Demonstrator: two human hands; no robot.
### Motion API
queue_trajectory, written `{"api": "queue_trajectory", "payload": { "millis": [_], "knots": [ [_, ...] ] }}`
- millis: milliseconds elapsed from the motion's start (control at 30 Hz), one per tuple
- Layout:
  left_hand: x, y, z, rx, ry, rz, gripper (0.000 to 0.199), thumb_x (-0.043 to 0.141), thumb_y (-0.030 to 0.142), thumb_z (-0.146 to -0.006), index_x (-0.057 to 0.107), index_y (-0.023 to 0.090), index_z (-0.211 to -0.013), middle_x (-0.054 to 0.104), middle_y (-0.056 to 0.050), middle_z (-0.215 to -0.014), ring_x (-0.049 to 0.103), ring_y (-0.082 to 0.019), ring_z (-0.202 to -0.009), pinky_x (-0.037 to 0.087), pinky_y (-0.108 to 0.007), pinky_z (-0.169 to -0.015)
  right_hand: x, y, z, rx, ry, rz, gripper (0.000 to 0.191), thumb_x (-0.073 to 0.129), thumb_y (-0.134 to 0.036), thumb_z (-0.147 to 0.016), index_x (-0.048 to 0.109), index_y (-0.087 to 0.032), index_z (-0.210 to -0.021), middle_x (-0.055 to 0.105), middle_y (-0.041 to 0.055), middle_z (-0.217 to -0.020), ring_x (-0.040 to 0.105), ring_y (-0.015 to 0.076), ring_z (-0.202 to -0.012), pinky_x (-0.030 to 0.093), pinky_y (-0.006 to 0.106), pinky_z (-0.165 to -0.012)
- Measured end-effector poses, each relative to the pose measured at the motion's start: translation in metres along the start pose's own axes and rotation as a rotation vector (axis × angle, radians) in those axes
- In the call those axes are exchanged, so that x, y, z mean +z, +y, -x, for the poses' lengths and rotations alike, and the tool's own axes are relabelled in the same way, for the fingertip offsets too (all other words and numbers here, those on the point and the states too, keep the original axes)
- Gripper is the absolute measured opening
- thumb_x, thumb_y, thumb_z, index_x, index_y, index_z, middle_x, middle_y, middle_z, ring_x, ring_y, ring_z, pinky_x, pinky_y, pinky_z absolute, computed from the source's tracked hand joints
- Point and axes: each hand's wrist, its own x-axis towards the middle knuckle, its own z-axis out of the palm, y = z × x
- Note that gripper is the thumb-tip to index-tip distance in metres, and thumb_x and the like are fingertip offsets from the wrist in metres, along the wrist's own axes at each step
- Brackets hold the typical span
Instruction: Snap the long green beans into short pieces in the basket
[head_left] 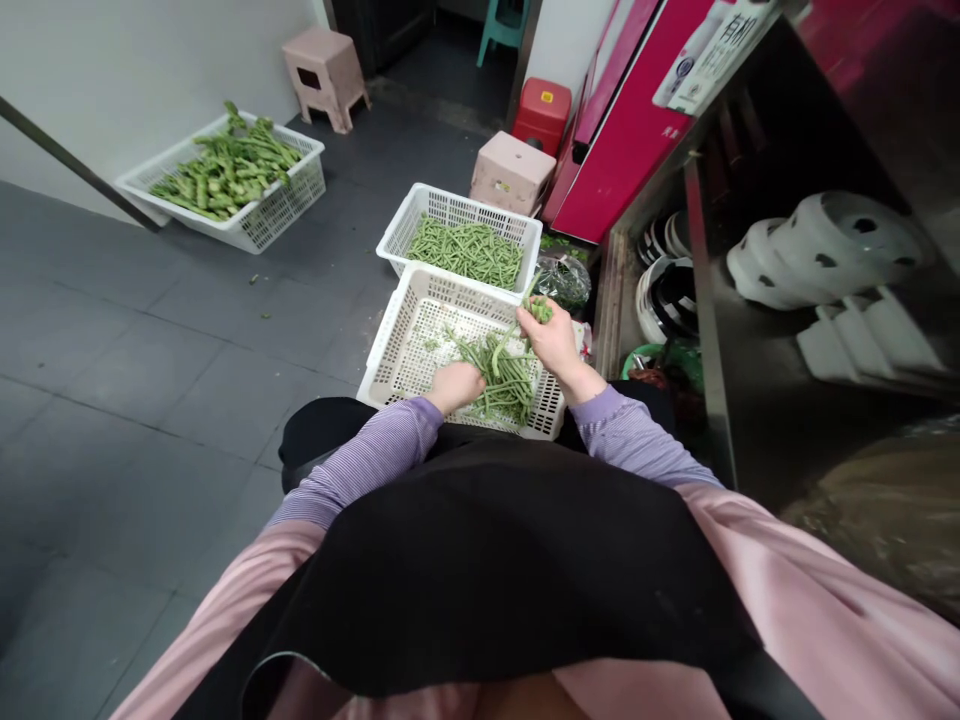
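Note:
My right hand (553,342) is closed around a small bunch of green beans (538,309), whose ends stick out above the fingers. Lower and to the left, my left hand (456,387) is curled at the edge of a loose pile of long green beans (508,388), with its fingertips among them; beans stick out by its fingers. Both hands are over a white perforated plastic basket (401,325) right in front of my knees. Its left half holds only a few scraps. Touching its far side, a second white basket (390,238) holds many short green bean pieces (469,250).
At the far left, a white basket (281,215) is heaped with thick green stalks (225,175). Pink stools (322,70) and a red stool (541,112) stand further back. A metal shelf (709,330) with white containers (825,250) runs along my right. A plastic bag (564,280) lies beside the baskets.

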Motion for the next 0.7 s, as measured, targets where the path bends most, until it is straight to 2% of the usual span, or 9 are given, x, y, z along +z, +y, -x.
{"api": "queue_trajectory", "payload": {
  "millis": [67, 133, 233, 300, 367, 533, 633, 700],
  "knots": [
    [-0.011, -0.004, -0.007, -0.066, 0.095, 0.180, 0.037, 0.078, 0.038, -0.071, 0.051, 0.020, -0.054, 0.045, 0.001, -0.051, 0.052, -0.015, -0.056, 0.039, -0.025, -0.055, -0.001, -0.002, -0.005, 0.123, -0.169, -0.033, 0.022, 0.073, -0.026, -0.084, 0.055, -0.020, -0.073, 0.050, -0.0044, -0.056, 0.050, 0.0122, -0.056, 0.049, 0.027, -0.062],
    [-0.025, -0.005, -0.012, -0.073, 0.147, 0.540, 0.032, 0.075, 0.045, -0.078, 0.058, 0.019, -0.070, 0.048, 0.003, -0.056, 0.044, -0.010, -0.048, 0.034, -0.023, -0.048, 0.002, -0.002, -0.006, 0.245, -0.366, -0.079, 0.025, 0.075, -0.023, -0.081, 0.054, -0.020, -0.068, 0.049, -0.0046, -0.052, 0.049, 0.0117, -0.051, 0.048, 0.027, -0.057],
    [-0.038, 0.000, -0.011, -0.019, 0.070, 1.002, 0.034, 0.068, 0.050, -0.086, 0.062, 0.017, -0.091, 0.047, 0.006, -0.058, 0.032, -0.005, -0.040, 0.023, -0.020, -0.040, 0.013, 0.001, -0.003, 0.392, -0.630, -0.146, 0.020, 0.077, -0.023, -0.079, 0.059, -0.019, -0.071, 0.050, -0.0045, -0.050, 0.050, 0.0126, -0.048, 0.047, 0.028, -0.052],
    [-0.039, 0.004, -0.010, -0.027, 0.001, 1.121, 0.034, 0.070, 0.049, -0.085, 0.061, 0.016, -0.087, 0.043, 0.008, -0.054, 0.027, -0.003, -0.037, 0.018, -0.020, -0.038, 0.022, 0.005, 0.002, 0.472, -0.723, -0.200, 0.018, 0.077, -0.027, -0.079, 0.062, -0.019, -0.076, 0.052, -0.0042, -0.051, 0.051, 0.0135, -0.046, 0.047, 0.029, -0.049],
    [-0.037, 0.006, -0.009, -0.068, 0.007, 1.176, 0.033, 0.072, 0.045, -0.085, 0.057, 0.017, -0.079, 0.040, 0.009, -0.049, 0.025, -0.003, -0.035, 0.016, -0.020, -0.038, 0.029, 0.010, 0.009, 0.555, -0.751, -0.259, 0.020, 0.078, -0.031, -0.079, 0.063, -0.018, -0.078, 0.053, -0.0038, -0.052, 0.049, 0.0130, -0.045, 0.046, 0.028, -0.047],
    [-0.034, 0.001, -0.016, -0.106, 0.181, 1.214, 0.027, 0.064, 0.035, -0.091, 0.052, 0.018, -0.075, 0.040, 0.009, -0.048, 0.027, -0.004, -0.036, 0.020, -0.020, -0.037, 0.027, 0.028, 0.029, 0.718, -0.727, -0.387, 0.023, 0.077, -0.033, -0.080, 0.062, -0.016, -0.078, 0.056, -0.0014, -0.057, 0.048, 0.0110, -0.047, 0.043, 0.025, -0.046],
    [-0.035, -0.001, -0.018, -0.103, 0.254, 1.160, 0.028, 0.063, 0.036, -0.092, 0.050, 0.019, -0.073, 0.045, 0.008, -0.051, 0.031, -0.004, -0.038, 0.025, -0.020, -0.039, 0.026, 0.035, 0.039, 0.715, -0.649, -0.498, 0.024, 0.073, -0.033, -0.084, 0.058, -0.017, -0.075, 0.054, -0.0016, -0.060, 0.048, 0.0108, -0.049, 0.046, 0.026, -0.051],
    [-0.035, 0.002, -0.016, -0.095, 0.289, 1.100, 0.030, 0.064, 0.036, -0.091, 0.048, 0.020, -0.071, 0.050, 0.006, -0.054, 0.035, -0.005, -0.039, 0.029, -0.020, -0.040, 0.028, 0.038, 0.039, 0.681, -0.540, -0.570, 0.026, 0.070, -0.034, -0.088, 0.055, -0.019, -0.073, 0.050, -0.0032, -0.058, 0.045, 0.0101, -0.048, 0.047, 0.026, -0.052]
  ]
}}
